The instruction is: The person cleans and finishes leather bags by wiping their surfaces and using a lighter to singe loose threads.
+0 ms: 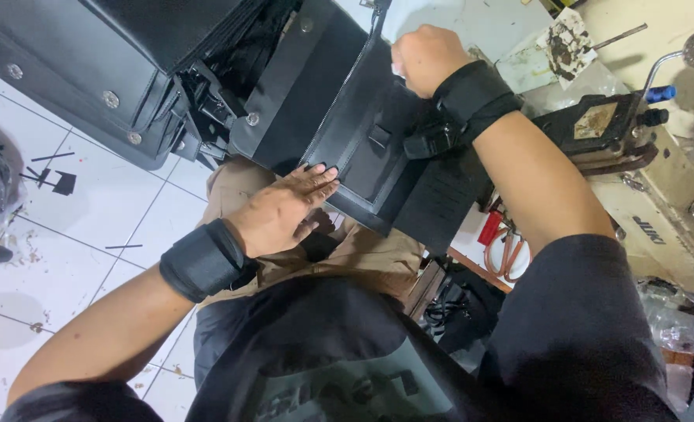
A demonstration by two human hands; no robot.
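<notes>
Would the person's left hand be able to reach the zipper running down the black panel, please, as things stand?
Probably yes: the left hand lies flat on the black panel, fingertips just beside the zipper, with nothing between them. The right hand sits higher up, clear.

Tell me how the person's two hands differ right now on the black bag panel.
The left hand lies flat with fingers stretched out on the near edge of the black bag panel; the right hand is curled into a fist at the panel's far edge. The left shows its back, the right its knuckles. Both wrists wear black wrist straps.

Two hands (284, 209), two wristbands (206, 259)
</notes>
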